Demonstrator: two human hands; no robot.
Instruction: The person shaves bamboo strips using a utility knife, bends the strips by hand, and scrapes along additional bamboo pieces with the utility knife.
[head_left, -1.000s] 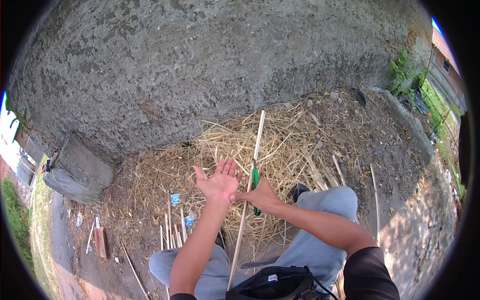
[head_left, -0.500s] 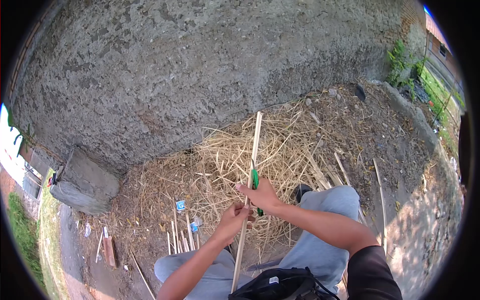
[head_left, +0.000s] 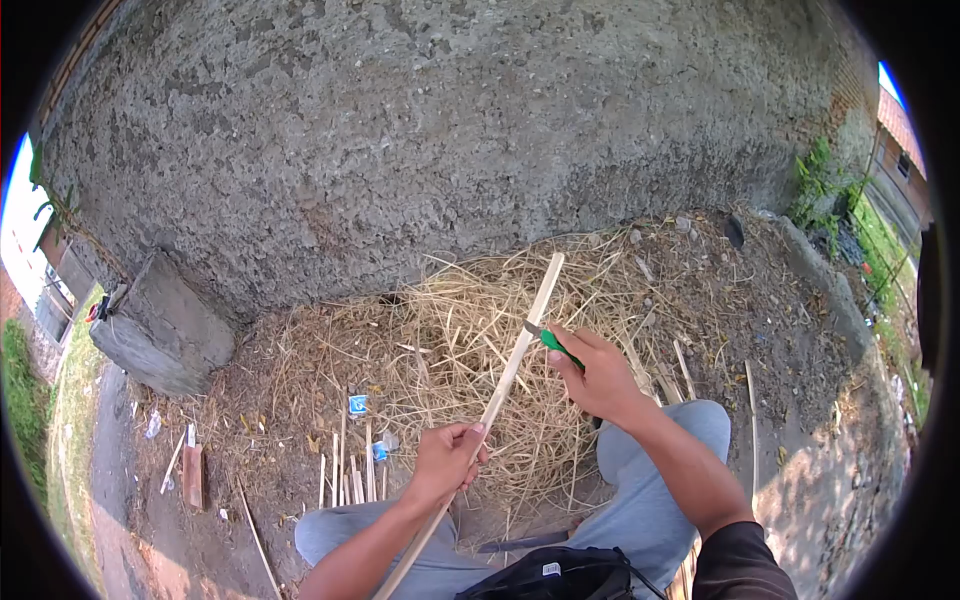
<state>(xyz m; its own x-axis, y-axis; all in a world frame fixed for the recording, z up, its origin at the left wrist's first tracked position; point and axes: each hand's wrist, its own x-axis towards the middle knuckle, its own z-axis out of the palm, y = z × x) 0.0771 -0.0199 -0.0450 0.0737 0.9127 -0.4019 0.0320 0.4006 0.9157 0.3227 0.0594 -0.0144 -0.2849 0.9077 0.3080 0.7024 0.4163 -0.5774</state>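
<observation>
My left hand point(head_left: 447, 462) is closed around a long, pale strip that looks like bamboo or wood point(head_left: 508, 372), gripping it below its middle. The strip slants from my lap up to the right, over the straw-like shavings. In my right hand point(head_left: 598, 375) is a green-handled utility knife point(head_left: 566, 346). Its dark blade tip lies against or just over the upper part of the strip; I cannot tell if it cuts in. My right fingers wrap the handle and sit to the right of the strip.
A heap of thin shavings point(head_left: 470, 330) covers the ground before a rough grey wall point(head_left: 420, 140). Several cut strips point(head_left: 345, 470) lie by my left knee, near blue-and-white wrappers point(head_left: 357, 404). A concrete block point(head_left: 170, 325) stands left. A black bag point(head_left: 550, 575) rests at my lap.
My right hand has moved away from my left, up and right along the strip, and the knife now points left across it. The strip leans further right; my left hand sits slightly lower.
</observation>
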